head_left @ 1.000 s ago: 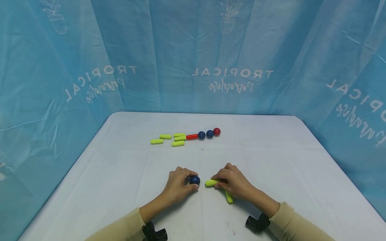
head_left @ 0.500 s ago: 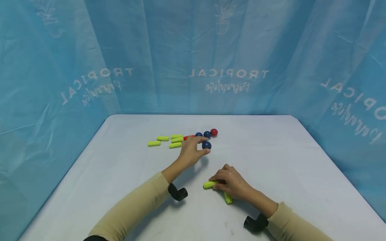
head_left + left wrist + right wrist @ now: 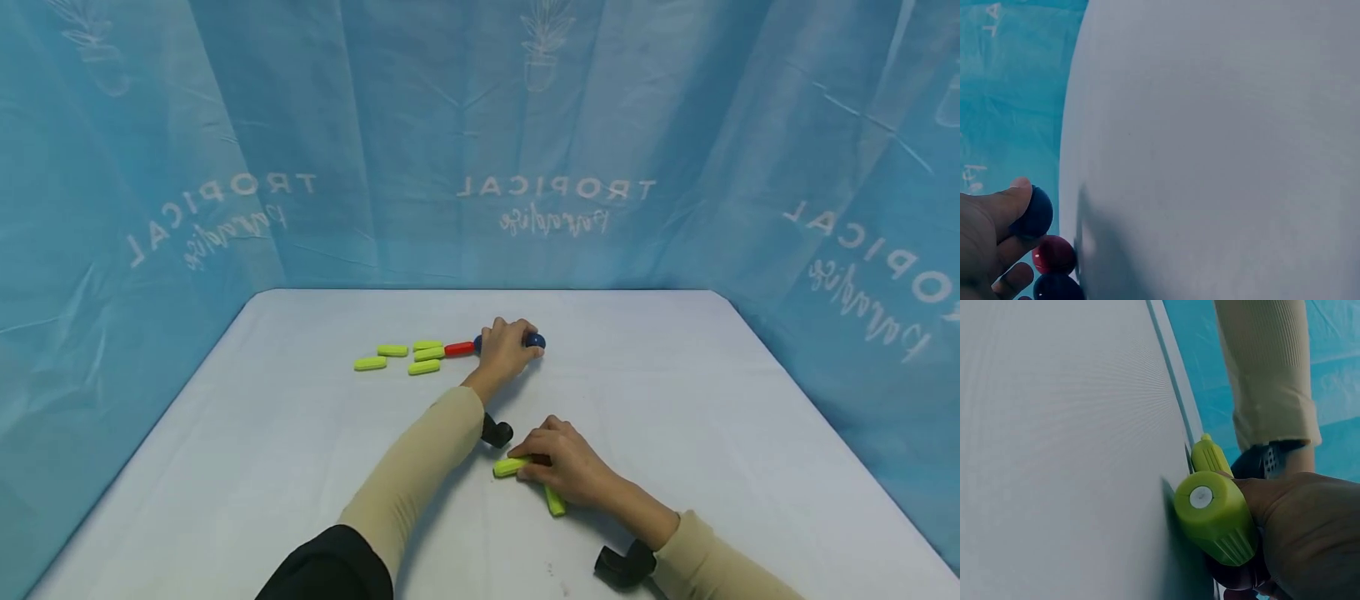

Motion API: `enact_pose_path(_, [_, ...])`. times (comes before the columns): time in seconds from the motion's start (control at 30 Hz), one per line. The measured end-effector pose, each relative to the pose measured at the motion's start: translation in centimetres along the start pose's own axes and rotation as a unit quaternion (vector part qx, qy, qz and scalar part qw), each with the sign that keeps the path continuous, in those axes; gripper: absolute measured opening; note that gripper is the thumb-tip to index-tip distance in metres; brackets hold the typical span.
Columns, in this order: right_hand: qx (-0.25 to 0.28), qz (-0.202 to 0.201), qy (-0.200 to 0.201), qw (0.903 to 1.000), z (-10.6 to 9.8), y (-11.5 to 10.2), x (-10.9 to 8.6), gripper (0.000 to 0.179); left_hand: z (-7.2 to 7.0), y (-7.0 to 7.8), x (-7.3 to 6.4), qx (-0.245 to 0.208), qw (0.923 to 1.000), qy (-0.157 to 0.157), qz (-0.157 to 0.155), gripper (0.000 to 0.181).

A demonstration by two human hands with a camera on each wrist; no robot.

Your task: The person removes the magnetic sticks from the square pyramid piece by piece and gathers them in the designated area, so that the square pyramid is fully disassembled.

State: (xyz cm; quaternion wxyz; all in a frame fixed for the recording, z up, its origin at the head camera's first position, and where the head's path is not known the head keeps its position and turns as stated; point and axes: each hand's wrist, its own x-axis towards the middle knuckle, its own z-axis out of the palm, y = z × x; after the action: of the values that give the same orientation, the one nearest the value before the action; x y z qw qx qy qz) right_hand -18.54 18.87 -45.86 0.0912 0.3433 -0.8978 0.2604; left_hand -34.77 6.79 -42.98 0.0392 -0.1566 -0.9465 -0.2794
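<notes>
My left hand (image 3: 504, 357) reaches to the back of the table and pinches a dark blue ball (image 3: 536, 341) between thumb and fingers. In the left wrist view that ball (image 3: 1038, 214) is just beside a red ball (image 3: 1055, 254), with another blue ball (image 3: 1059, 289) below. My right hand (image 3: 570, 467), nearer the front, holds a yellow-green stick (image 3: 508, 467). A second yellow-green stick (image 3: 555, 502) pokes out under that hand. The right wrist view shows the held stick's round end (image 3: 1210, 500) with a pale centre; dark, partly hidden round shapes lie beneath it.
Left of my left hand, a red stick (image 3: 459, 349) touches one of several yellow-green sticks (image 3: 430, 354) and a blue ball (image 3: 477, 342) partly covered by that hand. Everything lies on a white-covered table (image 3: 675, 400), with a blue printed curtain (image 3: 555, 142) behind.
My left hand has carried the blue ball from beside the right hand away to the back row of balls, then rightward. The right hand has kept its grip in nearly the same place.
</notes>
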Motion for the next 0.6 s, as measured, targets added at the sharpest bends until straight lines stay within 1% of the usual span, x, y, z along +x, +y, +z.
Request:
enact_pose_path(0.1, [0.002,-0.009,0.009,0.9999,0.00,0.11,-0.06,0.022,0.48,0.26,0.50,0.015,0.9998,-0.010,-0.006,0.040])
enact_pose_path(0.23, [0.005,-0.007,0.007,0.9999,0.20,0.00,-0.04,0.022,0.72,0.25,0.49,0.041,0.9990,-0.018,-0.007,0.042])
enact_pose_path(0.4, [0.004,0.003,0.002,1.0000,0.12,-0.16,0.03,0.022,0.93,0.12,0.58,0.076,0.9970,-0.014,0.008,0.042])
enact_pose_path(0.6, [0.007,0.025,-0.017,0.9995,-0.18,-0.34,0.05,0.028,1.08,-0.01,0.73,0.085,0.9962,-0.008,0.016,0.040])
